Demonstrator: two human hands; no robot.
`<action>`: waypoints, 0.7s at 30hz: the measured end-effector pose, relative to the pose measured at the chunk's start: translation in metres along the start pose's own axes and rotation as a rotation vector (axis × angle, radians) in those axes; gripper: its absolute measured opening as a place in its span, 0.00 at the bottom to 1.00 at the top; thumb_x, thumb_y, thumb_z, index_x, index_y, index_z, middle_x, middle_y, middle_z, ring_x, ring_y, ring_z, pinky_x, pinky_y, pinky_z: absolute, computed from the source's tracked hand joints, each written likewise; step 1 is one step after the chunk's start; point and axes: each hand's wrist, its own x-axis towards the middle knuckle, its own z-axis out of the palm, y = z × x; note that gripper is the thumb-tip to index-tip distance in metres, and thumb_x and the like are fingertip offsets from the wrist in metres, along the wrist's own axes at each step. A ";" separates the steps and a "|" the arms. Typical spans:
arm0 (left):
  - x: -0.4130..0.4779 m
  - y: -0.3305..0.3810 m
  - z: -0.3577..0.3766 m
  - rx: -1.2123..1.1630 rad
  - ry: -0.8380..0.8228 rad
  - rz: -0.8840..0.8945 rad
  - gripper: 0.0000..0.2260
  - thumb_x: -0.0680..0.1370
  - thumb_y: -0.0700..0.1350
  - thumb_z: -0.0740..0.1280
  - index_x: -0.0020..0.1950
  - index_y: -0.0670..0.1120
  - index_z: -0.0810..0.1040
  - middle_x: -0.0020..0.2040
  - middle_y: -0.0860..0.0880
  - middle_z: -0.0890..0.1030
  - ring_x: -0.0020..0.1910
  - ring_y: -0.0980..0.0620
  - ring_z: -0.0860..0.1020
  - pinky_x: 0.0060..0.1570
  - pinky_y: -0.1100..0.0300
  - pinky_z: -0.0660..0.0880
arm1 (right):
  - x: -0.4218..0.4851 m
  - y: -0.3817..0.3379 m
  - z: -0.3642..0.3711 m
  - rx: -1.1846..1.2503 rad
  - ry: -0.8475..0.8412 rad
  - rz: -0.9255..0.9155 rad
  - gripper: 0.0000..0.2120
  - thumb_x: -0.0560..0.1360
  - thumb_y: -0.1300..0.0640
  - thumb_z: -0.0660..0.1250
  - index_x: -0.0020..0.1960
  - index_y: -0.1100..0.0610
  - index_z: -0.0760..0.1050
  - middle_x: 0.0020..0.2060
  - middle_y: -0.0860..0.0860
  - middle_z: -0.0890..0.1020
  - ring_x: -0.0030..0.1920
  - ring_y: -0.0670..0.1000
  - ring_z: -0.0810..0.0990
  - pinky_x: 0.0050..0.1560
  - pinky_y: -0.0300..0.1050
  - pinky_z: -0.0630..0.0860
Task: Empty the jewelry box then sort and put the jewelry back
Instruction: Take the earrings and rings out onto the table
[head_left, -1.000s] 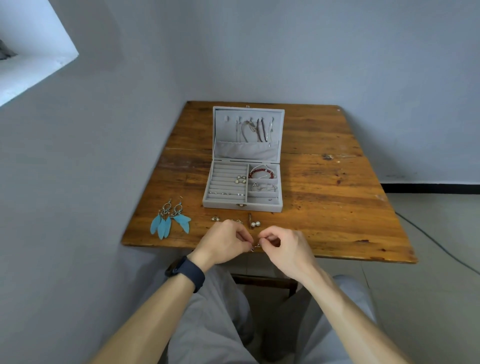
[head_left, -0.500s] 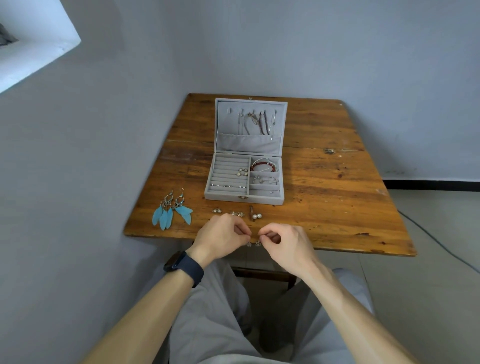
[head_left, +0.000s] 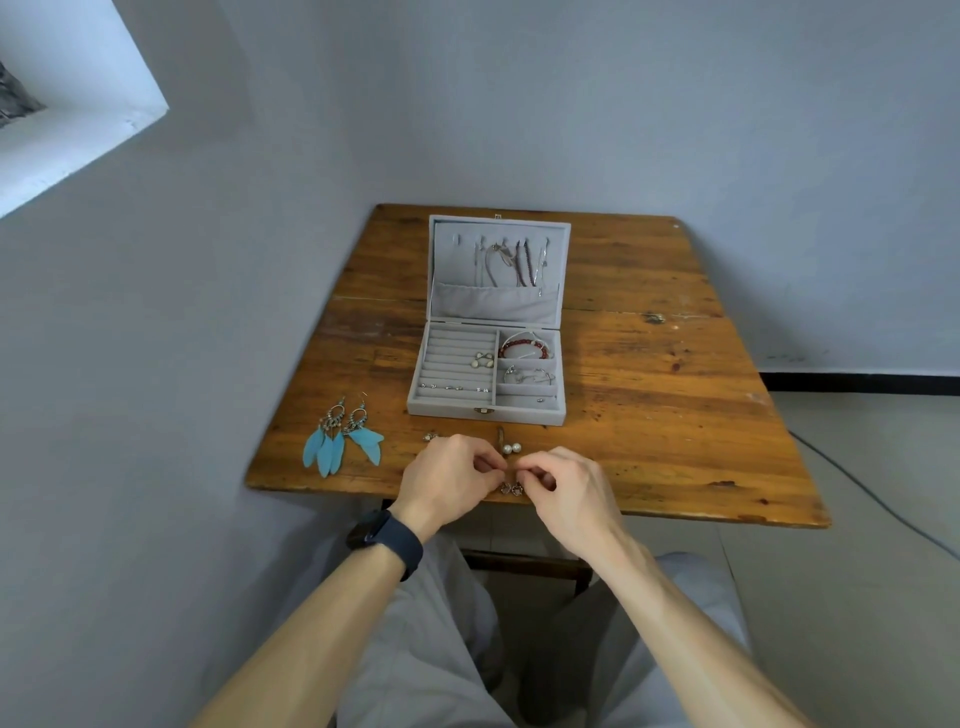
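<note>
Two hands meet over the near edge of the brown plank wooden bench (head_left: 649, 441), fingertips almost touching. The left hand (head_left: 447, 478) and right hand (head_left: 566, 483) both have their fingers curled in, pinching a pair of small dark glinting earrings (head_left: 511, 488) that hangs just under the fingertips. It is too small to tell which hand has which piece.

The key relation is that the open grey velvet jewelry box (head_left: 441, 408) lies straight ahead of the hands, further from the person, with its front wall parallel to the bench edge. Two white pearl studs (head_left: 511, 448) sit between the hands and the box, just beyond the knuckles.

Inside the box, the ring-roll rows are on the left half, nearer the left hand. The open compartments are on the right, one holding a red bead bracelet (head_left: 522, 349), and these are nearer the right hand. Both hands are about equally far from the box.

The blue feather drop earrings (head_left: 343, 441) lie flat on the bench, well to the left of the left hand, with their long axis running roughly toward the person.

My judgement is that the sorting is mid-way — the next move is a short forward reach over the pearl studs, so there is a risk of knocking them.
</note>
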 end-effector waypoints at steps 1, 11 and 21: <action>0.000 -0.001 0.000 -0.001 0.004 0.003 0.06 0.77 0.52 0.71 0.53 0.58 0.84 0.48 0.60 0.83 0.47 0.62 0.80 0.49 0.56 0.82 | 0.000 0.000 0.001 0.005 0.010 -0.004 0.08 0.77 0.57 0.71 0.55 0.50 0.85 0.46 0.45 0.82 0.40 0.40 0.76 0.39 0.24 0.67; -0.001 -0.005 0.001 -0.021 0.017 0.011 0.09 0.78 0.53 0.70 0.57 0.57 0.83 0.46 0.60 0.82 0.46 0.62 0.80 0.49 0.56 0.82 | -0.008 0.013 0.008 0.010 0.086 0.003 0.12 0.76 0.56 0.73 0.59 0.52 0.83 0.50 0.45 0.79 0.46 0.41 0.75 0.46 0.25 0.66; -0.005 -0.001 0.003 -0.003 0.073 0.033 0.08 0.79 0.53 0.70 0.57 0.55 0.83 0.47 0.58 0.83 0.46 0.60 0.80 0.48 0.57 0.81 | -0.011 0.020 0.013 -0.026 0.107 -0.005 0.10 0.76 0.55 0.73 0.56 0.53 0.84 0.51 0.46 0.78 0.52 0.44 0.74 0.51 0.29 0.64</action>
